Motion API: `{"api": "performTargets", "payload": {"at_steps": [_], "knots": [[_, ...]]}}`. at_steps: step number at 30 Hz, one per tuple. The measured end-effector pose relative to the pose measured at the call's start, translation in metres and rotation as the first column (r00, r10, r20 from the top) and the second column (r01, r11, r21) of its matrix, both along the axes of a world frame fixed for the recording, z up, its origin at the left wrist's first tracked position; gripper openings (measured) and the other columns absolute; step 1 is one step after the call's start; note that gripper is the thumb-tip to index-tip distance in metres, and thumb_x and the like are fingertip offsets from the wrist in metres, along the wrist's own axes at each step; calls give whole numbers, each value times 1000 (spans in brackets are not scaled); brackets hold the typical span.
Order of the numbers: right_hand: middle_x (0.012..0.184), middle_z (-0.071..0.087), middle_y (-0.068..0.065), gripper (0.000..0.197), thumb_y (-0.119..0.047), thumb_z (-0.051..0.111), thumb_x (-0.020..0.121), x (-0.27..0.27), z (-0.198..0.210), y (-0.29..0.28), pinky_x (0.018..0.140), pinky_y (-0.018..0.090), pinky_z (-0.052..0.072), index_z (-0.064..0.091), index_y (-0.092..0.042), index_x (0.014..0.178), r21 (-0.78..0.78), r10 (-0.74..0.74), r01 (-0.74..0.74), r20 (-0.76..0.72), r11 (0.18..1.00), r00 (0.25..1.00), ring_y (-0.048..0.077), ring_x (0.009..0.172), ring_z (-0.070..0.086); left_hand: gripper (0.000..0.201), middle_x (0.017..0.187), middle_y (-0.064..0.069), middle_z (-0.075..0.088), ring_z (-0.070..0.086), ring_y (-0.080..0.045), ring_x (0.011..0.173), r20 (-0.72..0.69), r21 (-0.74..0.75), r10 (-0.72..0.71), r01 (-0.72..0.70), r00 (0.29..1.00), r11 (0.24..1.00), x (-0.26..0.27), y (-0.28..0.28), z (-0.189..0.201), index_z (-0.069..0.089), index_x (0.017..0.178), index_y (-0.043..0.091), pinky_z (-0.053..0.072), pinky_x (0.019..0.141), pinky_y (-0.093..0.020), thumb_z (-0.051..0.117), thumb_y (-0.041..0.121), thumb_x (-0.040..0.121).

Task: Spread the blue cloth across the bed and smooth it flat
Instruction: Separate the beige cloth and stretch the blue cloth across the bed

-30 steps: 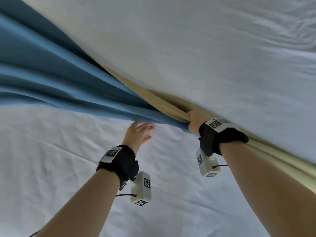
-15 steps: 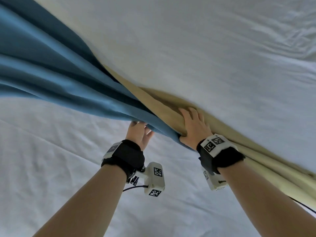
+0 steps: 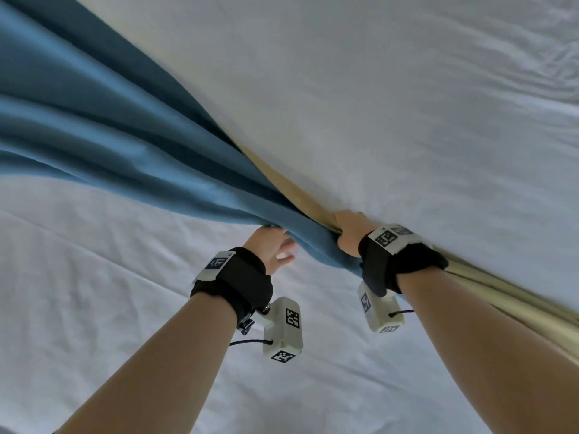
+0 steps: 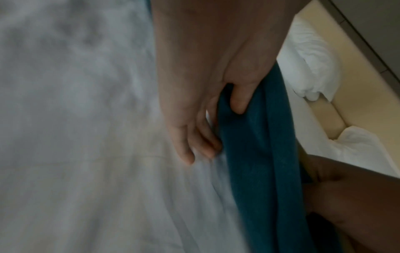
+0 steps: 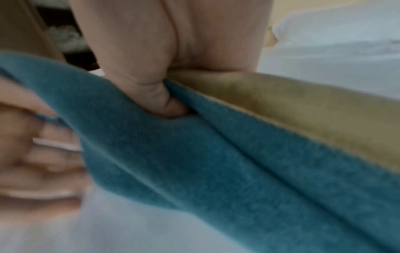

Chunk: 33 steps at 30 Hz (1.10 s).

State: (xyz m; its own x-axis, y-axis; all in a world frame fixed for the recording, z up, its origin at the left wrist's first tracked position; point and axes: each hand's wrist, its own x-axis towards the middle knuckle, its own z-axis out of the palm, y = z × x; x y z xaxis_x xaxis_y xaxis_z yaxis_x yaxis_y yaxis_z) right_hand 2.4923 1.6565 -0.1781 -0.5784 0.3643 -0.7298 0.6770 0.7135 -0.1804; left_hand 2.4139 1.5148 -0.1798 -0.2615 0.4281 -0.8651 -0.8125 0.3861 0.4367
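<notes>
The blue cloth point(image 3: 131, 145) is bunched into long soft folds, running from ten o'clock down to the centre, where both hands meet it above the bed point(image 3: 94, 292). The right hand point(image 3: 351, 236) is closed tight round the gathered blue fabric and a tan strip point(image 3: 297, 192) lying beside it, thumb dug into the nap. The left hand point(image 3: 272, 249), at seven o'clock of the right, has its thumb hooked into a fold while the other fingers hang loosely curled. My worry is that, pulled like this, the tan layer comes along too, or the thin left hold slips and the cloth lands as a rope. The blue looks fleecy and matte; the white sheet point(image 3: 407, 104) is thin and creased.
</notes>
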Motion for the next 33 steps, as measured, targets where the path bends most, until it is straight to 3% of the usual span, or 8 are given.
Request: {"api": "performTargets", "payload": {"at_steps": [3, 7, 11, 15, 17, 22, 28, 33], "knots": [[127, 56, 18, 38, -3, 40, 90, 0, 12, 4, 83, 30, 35, 47, -9, 127, -104, -73, 71, -11, 992, 997, 34, 114, 54, 36, 133, -7, 55, 52, -24, 124, 72, 80, 15, -21, 997, 997, 5, -1, -1, 47, 131, 14, 34, 111, -45, 38, 28, 99], [128, 56, 18, 38, -4, 39, 92, 2, 22, -2, 88, 32, 38, 48, -6, 129, -190, -81, 85, 29, 978, 996, 33, 115, 53, 33, 121, -10, 57, 54, -27, 114, 126, 205, 396, -414, 910, 887, 9, 3, -9, 46, 128, 12, 39, 108, -45, 39, 5, 96], [124, 57, 18, 39, 0, 42, 87, 12, 20, -10, 88, 32, 38, 49, -9, 124, -211, -130, 124, -14, 970, 991, 33, 114, 53, 23, 88, -4, 64, 60, -18, 81, 159, 231, 506, -531, 847, 815, 6, -5, -21, 50, 110, 9, 52, 82, -31, 46, -4, 91], [120, 56, 15, 43, -4, 54, 80, 21, 21, 1, 89, 35, 42, 47, -15, 121, 9, -187, 194, -220, 981, 957, 34, 110, 53, 26, 111, -10, 68, 64, -23, 103, -4, 102, 420, -417, 908, 903, 16, -17, -32, 59, 107, 7, 53, 88, -36, 66, 12, 83], [114, 53, 13, 34, -7, 61, 78, 24, 28, 18, 85, 39, 43, 51, -16, 110, 222, -153, 224, -298, 949, 942, 34, 107, 51, 30, 109, -8, 71, 67, -22, 100, -10, 83, 396, -394, 918, 915, 25, -26, -34, 63, 104, 11, 55, 79, -33, 73, 21, 78], [83, 54, 19, 11, -6, 47, 85, 19, 53, 63, 64, 35, 38, 48, -13, 92, 487, -107, 216, -241, 847, 965, 32, 70, 47, 39, 107, -5, 73, 69, -20, 100, 28, 67, 441, -441, 897, 895, 43, -62, -37, 63, 113, 15, 57, 75, -33, 74, 28, 77], [108, 58, 25, 22, -9, 46, 88, 11, 45, 66, 71, 39, 43, 44, -7, 109, 247, -448, 576, -423, 779, 788, 38, 90, 55, 39, 104, -9, 71, 66, -21, 96, 12, -53, 400, -399, 917, 916, 70, -120, -43, 59, 113, 9, 58, 65, -32, 72, 23, 79], [148, 32, 14, 63, -23, 55, 89, 28, 10, -19, 110, 46, 30, 25, -16, 144, 35, -213, 232, -281, 972, 936, 33, 135, 32, 21, 92, 1, 65, 62, -15, 83, 48, 60, 552, -554, 833, 831, 51, -135, -41, 59, 107, 15, 53, 79, -31, 58, 26, 89]]}}
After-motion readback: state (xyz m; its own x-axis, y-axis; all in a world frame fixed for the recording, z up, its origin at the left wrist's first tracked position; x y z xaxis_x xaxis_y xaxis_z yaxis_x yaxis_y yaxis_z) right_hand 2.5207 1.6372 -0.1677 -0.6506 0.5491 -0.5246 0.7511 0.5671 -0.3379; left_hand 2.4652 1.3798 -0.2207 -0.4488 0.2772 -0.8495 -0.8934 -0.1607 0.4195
